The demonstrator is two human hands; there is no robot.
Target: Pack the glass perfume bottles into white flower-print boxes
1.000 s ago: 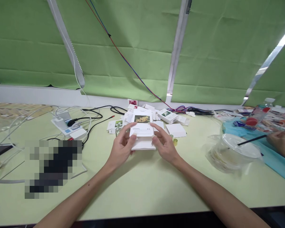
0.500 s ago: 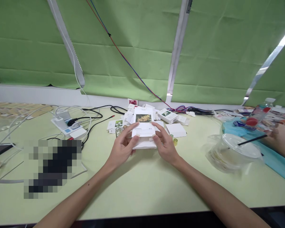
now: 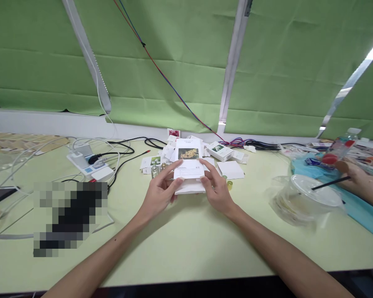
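Between my two hands is a white cardboard box (image 3: 189, 167) with a picture of yellow flowers on its face. My left hand (image 3: 161, 186) grips its left side, thumb on the near end. On the right side my right hand (image 3: 216, 188) grips it the same way. A white flap shows at the end nearest me. Small glass bottles (image 3: 155, 170) stand just beyond my left fingers, partly hidden. Beside my right hand lies a small yellow-green round piece (image 3: 229, 185). Behind the box is a heap of small white boxes (image 3: 220, 151).
To the left are a power strip (image 3: 88, 164) with cables and a blurred-out dark object (image 3: 74, 215). A lidded plastic cup (image 3: 311, 198) with a black straw stands right. Another person's hand (image 3: 360, 176) is at the far right over a blue sheet (image 3: 351, 207).
My hands and the box have barely moved. At the far right, the other person's hand has shifted, and a brown round thing now shows by its fingers.
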